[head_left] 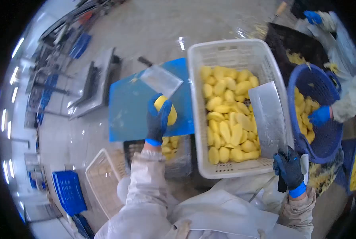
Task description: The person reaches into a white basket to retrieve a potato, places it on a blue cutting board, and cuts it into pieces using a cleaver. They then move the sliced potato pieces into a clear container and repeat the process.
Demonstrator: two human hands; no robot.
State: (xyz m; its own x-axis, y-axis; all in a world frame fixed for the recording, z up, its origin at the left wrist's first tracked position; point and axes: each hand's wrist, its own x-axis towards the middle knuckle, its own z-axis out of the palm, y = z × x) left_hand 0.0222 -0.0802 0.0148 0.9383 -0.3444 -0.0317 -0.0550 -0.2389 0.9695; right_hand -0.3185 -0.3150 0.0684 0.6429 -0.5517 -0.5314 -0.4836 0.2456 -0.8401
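A blue cutting board [130, 107] carries a second cleaver [160, 79].

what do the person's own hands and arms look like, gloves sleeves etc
Both the left hand and the right hand wear dark navy textured work gloves with bright blue cuff bands at the wrist. The arms are covered by loose, pale beige long sleeves, creased and slightly soiled.

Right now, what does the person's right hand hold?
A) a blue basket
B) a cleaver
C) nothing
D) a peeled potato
B: the right hand grips the handle of a cleaver, whose wide blade stands over the white crate of potatoes, while the left hand holds a potato.
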